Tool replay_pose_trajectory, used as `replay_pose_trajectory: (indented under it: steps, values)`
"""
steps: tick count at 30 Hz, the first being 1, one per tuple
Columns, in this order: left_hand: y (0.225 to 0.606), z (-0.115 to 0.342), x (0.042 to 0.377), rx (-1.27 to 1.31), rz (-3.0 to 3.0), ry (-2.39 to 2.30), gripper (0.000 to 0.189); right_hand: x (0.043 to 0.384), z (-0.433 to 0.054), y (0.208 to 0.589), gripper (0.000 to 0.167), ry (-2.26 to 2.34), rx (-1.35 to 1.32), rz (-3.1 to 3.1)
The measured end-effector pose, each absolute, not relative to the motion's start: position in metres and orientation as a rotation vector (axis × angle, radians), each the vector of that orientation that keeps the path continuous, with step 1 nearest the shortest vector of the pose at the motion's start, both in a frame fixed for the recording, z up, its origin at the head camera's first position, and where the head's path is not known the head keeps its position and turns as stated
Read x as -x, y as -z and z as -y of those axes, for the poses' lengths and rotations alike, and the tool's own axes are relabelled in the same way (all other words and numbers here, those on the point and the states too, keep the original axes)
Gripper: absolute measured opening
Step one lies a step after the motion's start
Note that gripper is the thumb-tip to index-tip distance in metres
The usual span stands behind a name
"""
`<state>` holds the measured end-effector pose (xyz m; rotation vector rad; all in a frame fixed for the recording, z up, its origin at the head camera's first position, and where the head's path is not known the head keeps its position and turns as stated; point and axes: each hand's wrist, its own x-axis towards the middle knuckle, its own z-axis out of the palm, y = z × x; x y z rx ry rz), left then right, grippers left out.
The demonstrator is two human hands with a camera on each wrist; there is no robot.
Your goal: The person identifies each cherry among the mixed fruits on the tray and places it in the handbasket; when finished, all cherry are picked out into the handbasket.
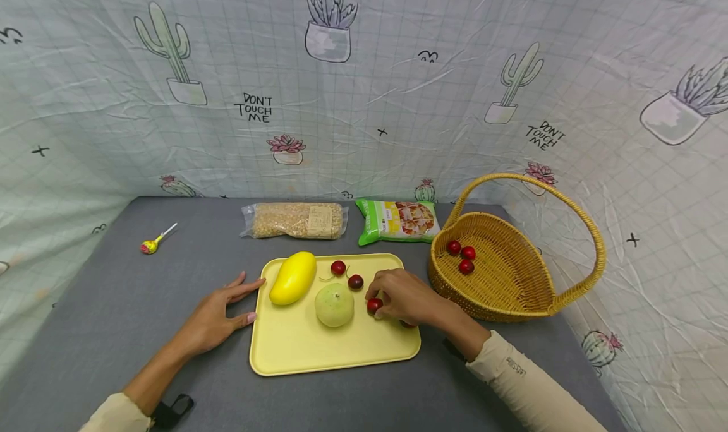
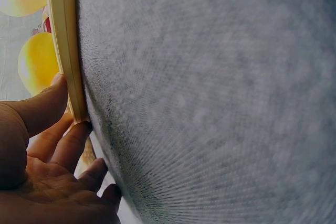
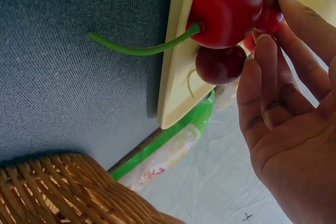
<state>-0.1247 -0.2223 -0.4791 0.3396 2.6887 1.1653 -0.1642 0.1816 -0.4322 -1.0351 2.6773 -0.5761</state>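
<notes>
In the head view, the right hand point(image 1: 406, 298) narrowly pinches a glossy, round red cherry point(image 1: 374, 306) at three o'clock on the yellow rectangular tray point(image 1: 318, 351); the left hand point(image 1: 213, 318), fingers extended, touches its nine o'clock rim, probably steadying it. The left wrist view shows grey cloth point(image 2: 210, 77) open toward three o'clock. In the right wrist view, cloth separates the tray from the golden woven basket point(image 3: 79, 187) at seven o'clock.

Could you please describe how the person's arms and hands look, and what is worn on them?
The left hand and right hand wear no gloves. Both sleeves are pale beige; the right sleeve carries small dark lettering. A black device sits at the left wrist; its details are unclear.
</notes>
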Motion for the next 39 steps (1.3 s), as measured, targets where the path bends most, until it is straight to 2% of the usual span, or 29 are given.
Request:
replay_pose_trajectory:
  steps: [23, 39]
  values:
    - [0.480, 0.222, 0.124, -0.345, -2.704, -1.158, 0.070, 0.160, -0.186, 0.429, 0.027, 0.689, 1.118, -2.626]
    - [0.479, 0.221, 0.123, -0.349, -2.706, -1.151, 0.070, 0.151, -0.194, 0.414, 0.027, 0.758, 1.179, -2.688]
